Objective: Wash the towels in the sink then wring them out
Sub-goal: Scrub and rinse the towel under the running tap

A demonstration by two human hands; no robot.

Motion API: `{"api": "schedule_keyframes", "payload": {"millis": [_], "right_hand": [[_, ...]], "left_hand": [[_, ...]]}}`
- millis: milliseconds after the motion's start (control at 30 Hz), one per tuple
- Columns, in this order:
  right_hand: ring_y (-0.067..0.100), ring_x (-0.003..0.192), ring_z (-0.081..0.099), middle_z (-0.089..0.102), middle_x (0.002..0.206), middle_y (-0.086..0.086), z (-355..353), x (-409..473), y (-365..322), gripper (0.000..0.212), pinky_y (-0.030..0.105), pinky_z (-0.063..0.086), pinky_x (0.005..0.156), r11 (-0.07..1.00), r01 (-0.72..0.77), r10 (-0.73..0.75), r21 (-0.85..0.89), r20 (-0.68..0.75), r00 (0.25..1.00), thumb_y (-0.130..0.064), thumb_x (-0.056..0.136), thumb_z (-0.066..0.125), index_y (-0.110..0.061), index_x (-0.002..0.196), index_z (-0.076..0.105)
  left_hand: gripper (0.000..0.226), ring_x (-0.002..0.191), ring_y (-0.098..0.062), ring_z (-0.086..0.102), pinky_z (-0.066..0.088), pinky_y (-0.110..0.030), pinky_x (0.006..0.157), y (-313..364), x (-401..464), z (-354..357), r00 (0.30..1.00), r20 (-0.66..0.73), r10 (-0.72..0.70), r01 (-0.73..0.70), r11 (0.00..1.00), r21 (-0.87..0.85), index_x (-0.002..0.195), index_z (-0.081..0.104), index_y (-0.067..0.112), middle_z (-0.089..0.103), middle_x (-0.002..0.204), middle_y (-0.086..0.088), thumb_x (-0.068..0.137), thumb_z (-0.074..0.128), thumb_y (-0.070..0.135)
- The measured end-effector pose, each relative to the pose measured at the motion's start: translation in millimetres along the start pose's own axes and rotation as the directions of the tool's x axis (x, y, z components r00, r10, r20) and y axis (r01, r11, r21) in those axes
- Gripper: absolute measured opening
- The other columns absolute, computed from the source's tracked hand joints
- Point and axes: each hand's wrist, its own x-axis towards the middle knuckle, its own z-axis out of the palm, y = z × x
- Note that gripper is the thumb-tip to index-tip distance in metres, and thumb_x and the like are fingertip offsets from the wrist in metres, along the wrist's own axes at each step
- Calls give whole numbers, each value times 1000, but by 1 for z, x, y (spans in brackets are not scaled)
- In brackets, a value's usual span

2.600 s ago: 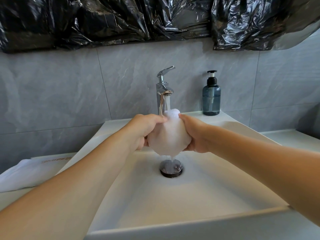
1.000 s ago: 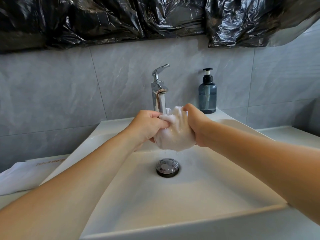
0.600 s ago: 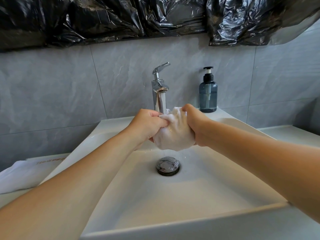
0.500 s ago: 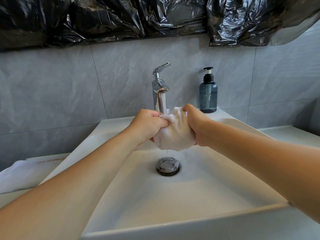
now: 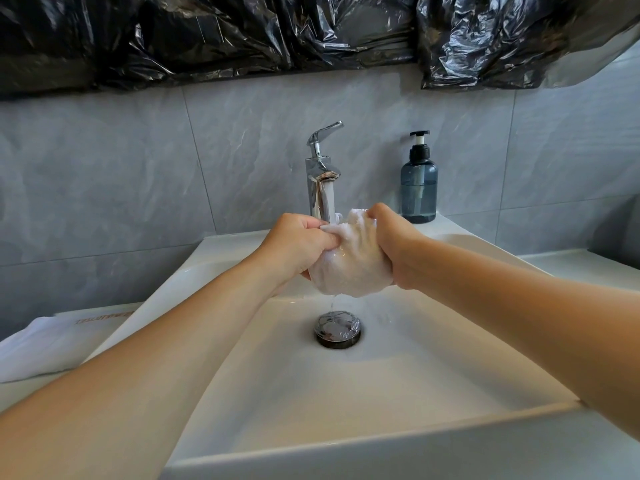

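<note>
Had a soaked white terry towel bunched into a lumpy ball, held above the glossy white ceramic rectangular sink, right over the round chrome drain plug. Looked fluffy on top, slick and shiny where wet, with a thin dribble falling off the bottom. Left hand curled tight around its left side, fingers pinching the top fold; right hand clamped on the right side, fingers wrapped behind the cloth. Sat directly under the stream from the polished chrome lever faucet. Smoky blue translucent plastic pump bottle with black pump stood on the back ledge, right of the faucet. Folded white towel lay flat on the counter, left of the basin. Crinkly black plastic sheeting hung over grey marbled tiles. Compared with half a second back: same grip, same spot, basically no change.
</note>
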Motion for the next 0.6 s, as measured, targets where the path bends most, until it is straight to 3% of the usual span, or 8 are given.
{"api": "schedule_keyframes", "payload": {"millis": [367,500,600], "right_hand": [[19,74,64,70,77,1,-1,5,2,32,30,48,64,1000,14,-13,-6,16,1000,-41,90,45,-18,85,66],[23,87,71,75,96,5,-3,13,4,43,34,54,71,999,52,-52,4,44,998,-50,85,53,-16,106,70],[22,92,70,75,101,6,-3,16,5,43,35,53,77,996,85,-82,-24,126,989,-46,83,58,-16,113,68]], "left_hand": [[6,61,-18,65,56,-32,57,-2,3,-1,1000,-21,-16,16,1000,-1,87,75,7,70,71,-6,87,70,10],[9,59,-17,62,54,-29,57,-2,4,-3,999,-27,-26,25,999,-23,81,74,12,68,70,-5,87,68,8],[9,62,-20,60,52,-30,59,-3,5,-5,999,-44,-28,27,999,-28,89,74,1,66,73,-8,86,67,6]]}}
